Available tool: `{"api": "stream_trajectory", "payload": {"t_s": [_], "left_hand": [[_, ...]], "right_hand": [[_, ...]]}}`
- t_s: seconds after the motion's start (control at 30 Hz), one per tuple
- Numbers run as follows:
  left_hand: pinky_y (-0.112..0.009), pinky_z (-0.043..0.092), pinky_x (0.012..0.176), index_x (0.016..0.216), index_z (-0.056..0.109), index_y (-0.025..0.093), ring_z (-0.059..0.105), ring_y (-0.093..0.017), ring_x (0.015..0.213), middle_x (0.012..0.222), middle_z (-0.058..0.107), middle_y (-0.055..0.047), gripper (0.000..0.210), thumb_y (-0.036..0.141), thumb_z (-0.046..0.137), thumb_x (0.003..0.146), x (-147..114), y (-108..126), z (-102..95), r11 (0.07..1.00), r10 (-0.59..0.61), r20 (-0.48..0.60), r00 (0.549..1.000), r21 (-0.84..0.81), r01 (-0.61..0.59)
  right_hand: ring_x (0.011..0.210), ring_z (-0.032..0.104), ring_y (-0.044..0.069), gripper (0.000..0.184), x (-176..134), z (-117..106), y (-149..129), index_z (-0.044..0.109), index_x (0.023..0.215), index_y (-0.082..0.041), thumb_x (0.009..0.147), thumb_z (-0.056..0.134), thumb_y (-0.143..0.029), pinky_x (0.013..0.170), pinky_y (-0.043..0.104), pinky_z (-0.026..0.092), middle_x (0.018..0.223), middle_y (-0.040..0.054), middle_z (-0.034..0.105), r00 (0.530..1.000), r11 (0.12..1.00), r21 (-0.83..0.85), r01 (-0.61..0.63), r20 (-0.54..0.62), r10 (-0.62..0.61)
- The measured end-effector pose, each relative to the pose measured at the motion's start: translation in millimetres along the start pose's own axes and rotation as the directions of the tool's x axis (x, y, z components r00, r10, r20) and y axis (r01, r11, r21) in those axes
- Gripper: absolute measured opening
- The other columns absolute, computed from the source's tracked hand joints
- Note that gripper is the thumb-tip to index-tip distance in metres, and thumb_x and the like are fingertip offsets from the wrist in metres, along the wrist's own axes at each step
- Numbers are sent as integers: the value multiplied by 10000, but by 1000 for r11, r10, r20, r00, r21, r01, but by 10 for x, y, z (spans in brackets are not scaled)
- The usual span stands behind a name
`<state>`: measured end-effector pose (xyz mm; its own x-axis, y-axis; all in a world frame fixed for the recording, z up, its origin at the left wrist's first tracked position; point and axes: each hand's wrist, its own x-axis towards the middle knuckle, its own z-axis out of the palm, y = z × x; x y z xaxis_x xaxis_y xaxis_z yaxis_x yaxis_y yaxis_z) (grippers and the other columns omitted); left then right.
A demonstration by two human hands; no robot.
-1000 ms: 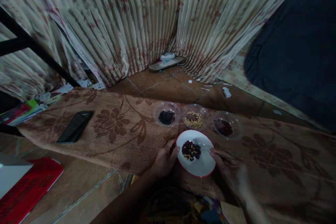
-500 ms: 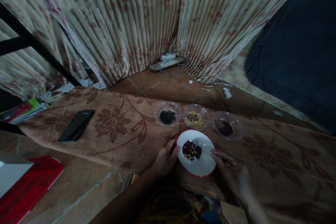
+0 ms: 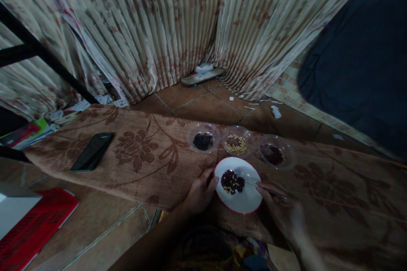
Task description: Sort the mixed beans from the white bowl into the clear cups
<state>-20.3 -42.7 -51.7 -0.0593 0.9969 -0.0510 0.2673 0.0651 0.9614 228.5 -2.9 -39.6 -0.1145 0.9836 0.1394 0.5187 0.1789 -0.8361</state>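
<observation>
My left hand (image 3: 202, 192) grips the left rim of a white plate (image 3: 244, 204) with a red edge, thumb on top. On the plate lies a heap of mixed beans (image 3: 232, 182), dark red, black and yellow. Between the closed fingers of my right hand (image 3: 282, 207) is a thin metal utensil, perhaps a fork (image 3: 251, 181); its far end reaches the right side of the heap. Just beyond the plate stand three clear plastic bowls: one with black beans (image 3: 202, 141), one with yellow beans (image 3: 235, 145), one with dark red beans (image 3: 271, 155).
A brown floral cloth (image 3: 165, 178) covers the long narrow table. A dark phone (image 3: 93, 152) rests on its left part. Beyond are striped curtains (image 3: 178, 29) and a skateboard (image 3: 203, 76) on the tiled floor. A red basket-like object (image 3: 41, 224) sits at lower left.
Almost nothing differs. The view has shifted very slightly; both hands keep their places at the plate, and the utensil's tip stays at the beans.
</observation>
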Motion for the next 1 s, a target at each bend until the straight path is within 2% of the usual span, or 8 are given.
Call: {"api": "stream_trajectory", "payload": {"t_s": [0.13, 0.27, 0.37, 0.47, 0.53, 0.63, 0.83, 1.0], "left_hand": [[-309, 509, 865, 1234, 547, 200, 660, -192, 933, 1080, 708, -46, 351, 368, 444, 944, -3, 15, -6, 1000, 9, 7, 1000, -24, -9], [-311, 509, 873, 1219, 553, 193, 663, -190, 926, 1054, 716, -45, 344, 373, 438, 948, -7, 13, -8, 999, 14, 15, 1000, -42, -13], [-311, 506, 890, 1231, 542, 198, 659, -190, 956, 1086, 705, -52, 344, 370, 435, 952, -13, 1, -7, 998, 35, 15, 999, -45, -35], [-319, 499, 916, 1231, 540, 192, 644, -201, 1008, 1125, 689, -68, 343, 363, 437, 952, -14, -7, -10, 997, 62, 1, 998, -35, -62], [-327, 491, 940, 1250, 530, 194, 633, -206, 1044, 1170, 672, -75, 352, 358, 429, 956, -13, -5, -13, 996, 78, 6, 997, -39, -78], [-328, 480, 963, 1250, 538, 204, 622, -205, 1074, 1193, 662, -72, 345, 350, 424, 959, -12, 2, -12, 994, 100, 9, 995, -55, -99], [-322, 490, 933, 1222, 554, 207, 636, -200, 1027, 1139, 683, -62, 330, 359, 433, 954, -13, 1, -9, 996, 71, -3, 998, -46, -71], [-303, 503, 875, 1229, 548, 200, 652, -191, 957, 1078, 702, -49, 344, 365, 434, 949, -1, 8, -17, 999, 32, 19, 999, -35, -31]], "right_hand": [[923, 656, 253, 239, -13, -14, -31, 728, 877, -211, 777, 671, -420, 821, 405, 530, 994, 85, 711, 998, 997, 48, -54, -36, 56], [904, 666, 251, 224, 106, 25, -215, 725, 907, -198, 785, 670, -378, 772, 382, 543, 986, 93, 714, 996, 987, 156, -49, -65, 60], [895, 667, 231, 179, 353, 179, -451, 731, 850, -207, 775, 680, -362, 780, 358, 538, 945, 74, 723, 990, 980, 194, 37, -138, -11], [885, 665, 217, 179, 657, 410, -717, 734, 802, -211, 766, 683, -378, 809, 358, 529, 918, 65, 727, 985, 970, 189, 151, -113, -131], [892, 670, 216, 208, 815, 551, -863, 737, 839, -210, 782, 659, -394, 810, 359, 533, 912, 64, 733, 983, 957, 225, 181, -66, -171], [903, 676, 217, 238, 912, 660, -967, 737, 870, -208, 796, 634, -410, 812, 362, 538, 931, 69, 739, 980, 945, 262, 196, -74, -183], [867, 675, 220, 210, 717, 451, -819, 738, 827, -212, 765, 675, -403, 782, 359, 547, 907, 62, 732, 980, 972, 179, 150, -160, -122], [900, 678, 237, 244, 340, 173, -490, 729, 917, -198, 761, 695, -382, 789, 366, 553, 985, 88, 727, 987, 973, 228, -27, -150, 63]]}}
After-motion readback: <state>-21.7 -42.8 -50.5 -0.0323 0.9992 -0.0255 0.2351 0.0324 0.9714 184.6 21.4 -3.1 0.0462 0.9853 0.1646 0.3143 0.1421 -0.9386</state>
